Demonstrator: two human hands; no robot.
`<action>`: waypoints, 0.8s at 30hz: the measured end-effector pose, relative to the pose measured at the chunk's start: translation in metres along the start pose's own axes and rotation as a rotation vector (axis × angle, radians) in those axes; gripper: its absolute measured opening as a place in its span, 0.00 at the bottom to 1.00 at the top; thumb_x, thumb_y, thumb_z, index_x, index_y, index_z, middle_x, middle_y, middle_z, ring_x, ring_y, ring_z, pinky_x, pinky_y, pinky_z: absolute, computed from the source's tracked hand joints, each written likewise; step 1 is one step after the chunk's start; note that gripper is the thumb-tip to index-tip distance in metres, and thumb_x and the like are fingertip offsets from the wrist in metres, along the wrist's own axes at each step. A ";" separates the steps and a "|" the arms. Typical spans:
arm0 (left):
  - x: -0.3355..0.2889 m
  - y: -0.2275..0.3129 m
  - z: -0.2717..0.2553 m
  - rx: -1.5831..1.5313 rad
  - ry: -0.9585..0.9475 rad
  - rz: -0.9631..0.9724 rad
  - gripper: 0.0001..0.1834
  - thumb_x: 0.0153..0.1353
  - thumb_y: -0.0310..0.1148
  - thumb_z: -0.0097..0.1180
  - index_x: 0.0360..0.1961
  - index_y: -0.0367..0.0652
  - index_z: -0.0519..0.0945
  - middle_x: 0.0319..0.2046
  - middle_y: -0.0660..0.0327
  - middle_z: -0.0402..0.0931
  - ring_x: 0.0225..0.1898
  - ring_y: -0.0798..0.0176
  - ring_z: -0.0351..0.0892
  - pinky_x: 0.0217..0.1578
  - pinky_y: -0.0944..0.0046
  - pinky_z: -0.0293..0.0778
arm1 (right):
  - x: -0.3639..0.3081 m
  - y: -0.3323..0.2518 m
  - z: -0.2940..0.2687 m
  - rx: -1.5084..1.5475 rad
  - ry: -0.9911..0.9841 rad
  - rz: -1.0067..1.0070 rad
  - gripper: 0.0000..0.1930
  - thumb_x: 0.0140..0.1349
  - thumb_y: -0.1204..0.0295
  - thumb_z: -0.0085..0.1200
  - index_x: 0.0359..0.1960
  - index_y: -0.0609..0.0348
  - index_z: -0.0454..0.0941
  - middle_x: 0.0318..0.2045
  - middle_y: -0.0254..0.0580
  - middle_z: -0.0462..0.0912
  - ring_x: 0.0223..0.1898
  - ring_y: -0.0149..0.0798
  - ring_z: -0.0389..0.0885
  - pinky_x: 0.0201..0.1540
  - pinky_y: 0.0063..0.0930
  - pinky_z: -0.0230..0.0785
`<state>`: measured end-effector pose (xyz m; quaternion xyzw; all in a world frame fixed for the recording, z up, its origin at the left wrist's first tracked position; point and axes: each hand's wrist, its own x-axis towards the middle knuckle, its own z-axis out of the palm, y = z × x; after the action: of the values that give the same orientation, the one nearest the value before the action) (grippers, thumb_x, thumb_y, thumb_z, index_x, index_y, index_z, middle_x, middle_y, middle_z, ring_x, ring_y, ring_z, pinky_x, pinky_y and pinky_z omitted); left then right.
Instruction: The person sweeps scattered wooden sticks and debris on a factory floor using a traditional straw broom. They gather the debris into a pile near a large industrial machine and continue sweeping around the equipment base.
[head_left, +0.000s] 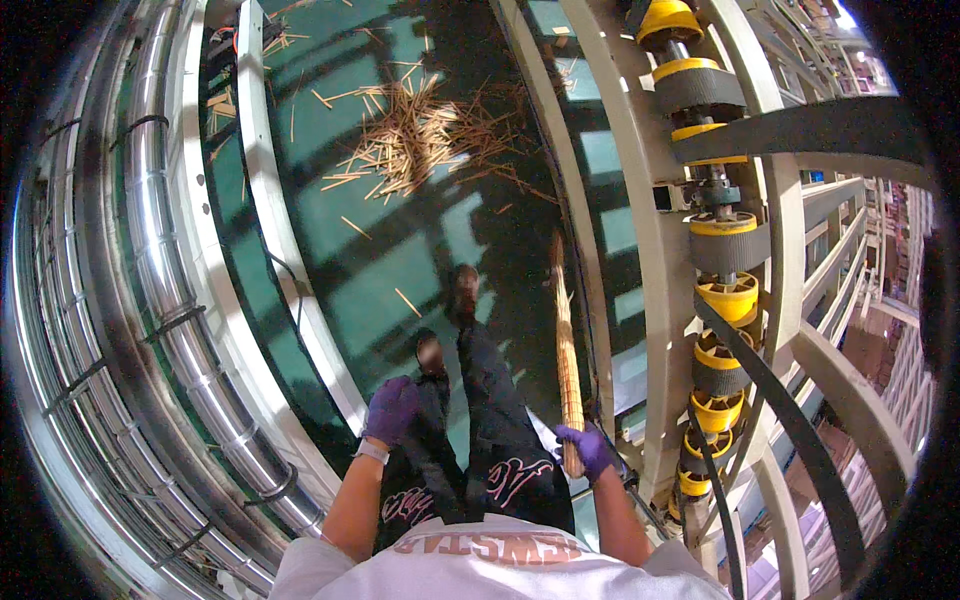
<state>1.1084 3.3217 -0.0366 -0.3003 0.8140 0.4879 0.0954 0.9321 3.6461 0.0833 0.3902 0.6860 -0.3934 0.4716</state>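
Note:
My right hand (pixel 592 450), in a purple glove, is closed around the near end of a long tan pole (pixel 568 375). The pole has a criss-cross patterned surface and slants down and away to the floor, where its far end fades into shadow. In a matching purple glove, my left hand (pixel 392 408) hangs by my left thigh, beside a white beam. Its fingers are curled in, and nothing sticks out of them. Ahead of my feet, a loose pile of thin wooden sticks (pixel 420 130) lies on the green floor (pixel 330 240).
On the left runs a rack of shiny metal rollers (pixel 165 240) behind the white beam (pixel 285 230). At the right stands a beige machine frame (pixel 640 220) with yellow pulleys (pixel 727 297) and dark belts (pixel 820 130). Single sticks (pixel 407 302) lie scattered near my feet.

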 end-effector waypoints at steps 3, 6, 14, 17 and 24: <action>0.011 -0.044 0.015 0.102 0.068 0.154 0.14 0.59 0.38 0.52 0.41 0.39 0.78 0.38 0.47 0.76 0.42 0.43 0.75 0.42 0.52 0.71 | 0.063 -0.011 -0.006 0.055 -0.054 0.135 0.14 0.49 0.66 0.65 0.34 0.57 0.76 0.20 0.40 0.77 0.17 0.39 0.76 0.20 0.36 0.72; 0.046 0.020 -0.015 -0.085 0.087 -0.153 0.15 0.59 0.38 0.53 0.41 0.37 0.78 0.39 0.46 0.76 0.43 0.44 0.75 0.43 0.53 0.71 | 0.133 -0.045 0.008 0.222 -0.085 0.209 0.09 0.55 0.66 0.59 0.31 0.58 0.76 0.19 0.42 0.77 0.15 0.41 0.75 0.19 0.35 0.72; 0.105 0.043 -0.014 -0.419 0.183 -0.353 0.15 0.60 0.38 0.51 0.40 0.37 0.78 0.37 0.46 0.76 0.40 0.44 0.75 0.44 0.53 0.70 | 0.263 -0.307 0.217 0.397 -0.473 0.102 0.10 0.56 0.64 0.54 0.21 0.50 0.70 0.17 0.36 0.74 0.19 0.37 0.74 0.22 0.30 0.72; 0.168 0.085 0.014 -0.321 0.108 -0.072 0.14 0.60 0.38 0.50 0.39 0.38 0.78 0.37 0.46 0.76 0.40 0.44 0.75 0.43 0.54 0.71 | 0.349 -0.436 0.201 0.674 -0.746 0.043 0.12 0.61 0.66 0.48 0.19 0.51 0.68 0.14 0.36 0.69 0.16 0.37 0.69 0.18 0.29 0.62; 0.175 0.110 -0.038 -0.234 0.123 -0.331 0.13 0.60 0.36 0.50 0.39 0.38 0.77 0.36 0.44 0.75 0.40 0.42 0.74 0.41 0.52 0.70 | 0.208 -0.569 0.361 0.286 -0.677 -0.208 0.10 0.56 0.67 0.59 0.32 0.58 0.71 0.21 0.36 0.76 0.20 0.38 0.76 0.21 0.28 0.70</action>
<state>0.9091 3.2579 -0.0145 -0.4682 0.6955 0.5377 0.0890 0.4872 3.1332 -0.1055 0.2280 0.4655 -0.6376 0.5699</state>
